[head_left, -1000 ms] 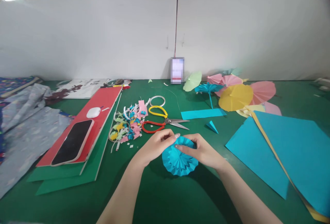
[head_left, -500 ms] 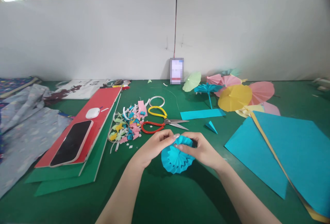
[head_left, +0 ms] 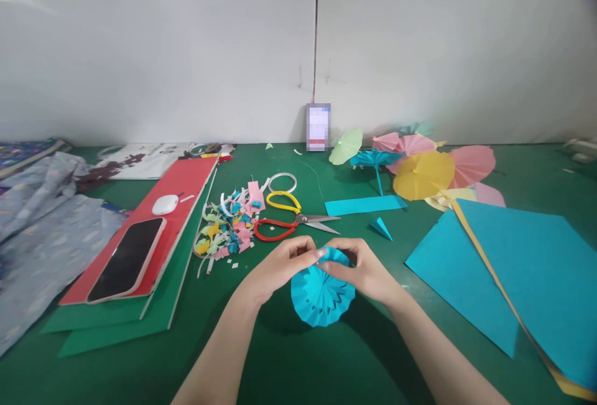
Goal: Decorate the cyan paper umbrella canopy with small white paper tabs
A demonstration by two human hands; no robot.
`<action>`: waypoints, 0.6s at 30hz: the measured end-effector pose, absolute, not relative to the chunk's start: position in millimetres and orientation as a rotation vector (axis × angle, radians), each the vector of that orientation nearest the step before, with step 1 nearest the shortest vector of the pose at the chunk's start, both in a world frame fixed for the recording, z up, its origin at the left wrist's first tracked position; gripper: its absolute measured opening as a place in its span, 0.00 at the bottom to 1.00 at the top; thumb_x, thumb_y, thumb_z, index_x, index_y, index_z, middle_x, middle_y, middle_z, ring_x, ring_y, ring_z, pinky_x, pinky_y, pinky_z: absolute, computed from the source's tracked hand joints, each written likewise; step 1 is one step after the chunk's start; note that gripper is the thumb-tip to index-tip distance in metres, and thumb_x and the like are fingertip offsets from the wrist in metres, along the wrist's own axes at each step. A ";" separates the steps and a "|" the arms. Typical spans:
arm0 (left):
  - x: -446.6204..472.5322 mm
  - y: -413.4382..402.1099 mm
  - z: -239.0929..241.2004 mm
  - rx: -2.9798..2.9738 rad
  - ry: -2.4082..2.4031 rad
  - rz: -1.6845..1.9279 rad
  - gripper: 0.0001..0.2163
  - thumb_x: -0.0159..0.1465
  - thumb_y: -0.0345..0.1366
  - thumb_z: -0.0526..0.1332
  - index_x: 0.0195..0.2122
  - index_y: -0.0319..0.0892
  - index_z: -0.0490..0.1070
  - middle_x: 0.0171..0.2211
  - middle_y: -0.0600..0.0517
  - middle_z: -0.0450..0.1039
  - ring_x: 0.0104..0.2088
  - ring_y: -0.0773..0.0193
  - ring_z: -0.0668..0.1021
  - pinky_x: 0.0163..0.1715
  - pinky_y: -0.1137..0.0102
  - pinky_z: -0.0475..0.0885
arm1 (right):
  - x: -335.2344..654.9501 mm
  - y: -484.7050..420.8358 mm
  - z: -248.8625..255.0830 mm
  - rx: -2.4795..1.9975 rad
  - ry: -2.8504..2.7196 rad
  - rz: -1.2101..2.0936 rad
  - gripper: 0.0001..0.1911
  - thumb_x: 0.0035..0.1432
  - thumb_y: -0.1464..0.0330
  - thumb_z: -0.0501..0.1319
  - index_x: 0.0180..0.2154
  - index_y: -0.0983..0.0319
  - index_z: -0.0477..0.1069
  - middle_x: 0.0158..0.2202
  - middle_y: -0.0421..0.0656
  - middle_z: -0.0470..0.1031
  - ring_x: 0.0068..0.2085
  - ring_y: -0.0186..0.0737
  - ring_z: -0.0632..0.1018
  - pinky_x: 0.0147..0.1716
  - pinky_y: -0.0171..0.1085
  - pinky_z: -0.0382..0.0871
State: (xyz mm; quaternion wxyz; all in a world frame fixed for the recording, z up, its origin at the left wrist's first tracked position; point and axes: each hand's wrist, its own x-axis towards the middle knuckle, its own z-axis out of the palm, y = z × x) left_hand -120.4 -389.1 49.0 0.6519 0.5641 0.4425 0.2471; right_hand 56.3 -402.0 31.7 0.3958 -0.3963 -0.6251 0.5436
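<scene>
Between my hands is a blue pleated paper disc, round with scalloped edges and small cut-outs along its folds. My left hand pinches its upper left part between thumb and fingers. On the upper right, my right hand grips it with the thumb lying across the front and the fingers behind, partly hidden. Just beyond my left hand lie scissors with one yellow and one red handle, blades apart. A small folded blue paper cone and a blue paper strip rest past my right hand.
Colourful paper scraps and a tape ring lie left of centre. A phone sits on red board at left. Paper umbrellas stand at back right, near blue sheets. Another phone leans on the white partition.
The blue paper disc has opened out wider and rounder, its lower edge now further down and facing me more. Both hands keep nearly the same place and grip.
</scene>
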 end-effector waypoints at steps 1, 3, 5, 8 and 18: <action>-120.2 -389.1 48.4 1.268 0.999 0.566 0.12 0.58 0.41 0.61 0.23 0.42 0.61 0.22 0.59 0.55 0.25 0.69 0.59 0.25 0.73 0.53 | 56.1 -402.1 31.8 -1.002 -1.572 1.388 0.08 0.47 0.65 0.67 0.27 0.62 0.73 0.24 0.37 0.67 0.28 0.34 0.65 0.25 0.33 0.59; -119.7 -388.9 46.4 1.234 0.985 0.587 0.13 0.58 0.43 0.60 0.24 0.42 0.61 0.22 0.59 0.56 0.25 0.69 0.60 0.25 0.74 0.55 | 55.7 -402.6 32.1 -0.992 -1.540 1.424 0.08 0.48 0.64 0.67 0.27 0.62 0.73 0.24 0.37 0.67 0.27 0.34 0.66 0.25 0.33 0.61; -119.2 -388.8 44.3 1.193 0.968 0.623 0.14 0.59 0.45 0.59 0.24 0.42 0.61 0.23 0.58 0.56 0.26 0.70 0.62 0.26 0.74 0.57 | 55.3 -403.1 32.5 -0.978 -1.503 1.478 0.08 0.50 0.64 0.66 0.29 0.63 0.73 0.24 0.37 0.69 0.26 0.34 0.68 0.25 0.33 0.63; -118.2 -389.4 43.2 1.130 0.948 0.687 0.15 0.60 0.46 0.58 0.25 0.42 0.59 0.24 0.58 0.57 0.26 0.70 0.63 0.26 0.75 0.59 | 54.2 -403.3 32.7 -0.950 -1.442 1.561 0.09 0.51 0.64 0.66 0.33 0.63 0.74 0.27 0.40 0.73 0.28 0.35 0.73 0.29 0.35 0.70; -120.2 -387.6 46.8 1.026 0.964 0.866 0.13 0.61 0.46 0.58 0.30 0.44 0.59 0.23 0.59 0.52 0.22 0.73 0.57 0.20 0.79 0.55 | 54.9 -401.3 33.5 -0.904 -1.254 1.632 0.15 0.53 0.64 0.65 0.42 0.63 0.75 0.32 0.43 0.78 0.33 0.40 0.78 0.34 0.39 0.74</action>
